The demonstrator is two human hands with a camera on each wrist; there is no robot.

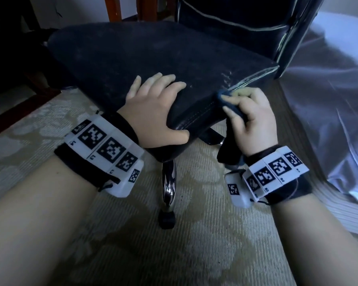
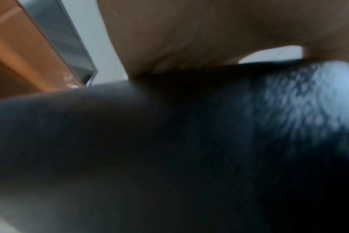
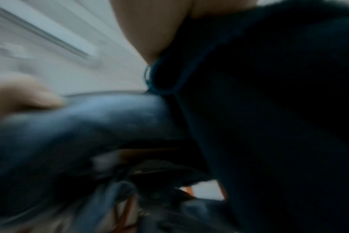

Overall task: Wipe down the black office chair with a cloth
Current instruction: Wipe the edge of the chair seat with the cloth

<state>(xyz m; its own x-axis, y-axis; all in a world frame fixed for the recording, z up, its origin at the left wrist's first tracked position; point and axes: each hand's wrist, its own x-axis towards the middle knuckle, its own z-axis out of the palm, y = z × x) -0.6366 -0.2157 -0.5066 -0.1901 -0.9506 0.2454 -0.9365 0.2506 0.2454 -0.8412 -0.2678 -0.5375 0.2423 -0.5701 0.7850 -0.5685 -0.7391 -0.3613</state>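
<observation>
The black office chair [image 1: 149, 56] fills the upper middle of the head view, its dusty seat facing me and its backrest [image 1: 236, 23] rising at the upper right. My left hand [image 1: 153, 106] grips the seat's near corner, fingers spread on top and thumb curled under the edge. My right hand [image 1: 250, 116] holds a dark blue cloth [image 1: 229, 104] bunched in its fingers and presses it against the seat's right front edge; the cloth's tail hangs below the palm. Both wrist views are blurred: the seat edge [image 2: 130, 141] fills the left one and the dark cloth [image 3: 269, 126] the right one.
The chair's chrome base leg [image 1: 170, 182] with a black caster [image 1: 166, 219] reaches toward me over a pale patterned carpet [image 1: 174, 254]. A bed with shiny grey-white covers [image 1: 335, 100] stands close on the right. Wooden furniture legs [image 1: 114, 9] stand behind the chair.
</observation>
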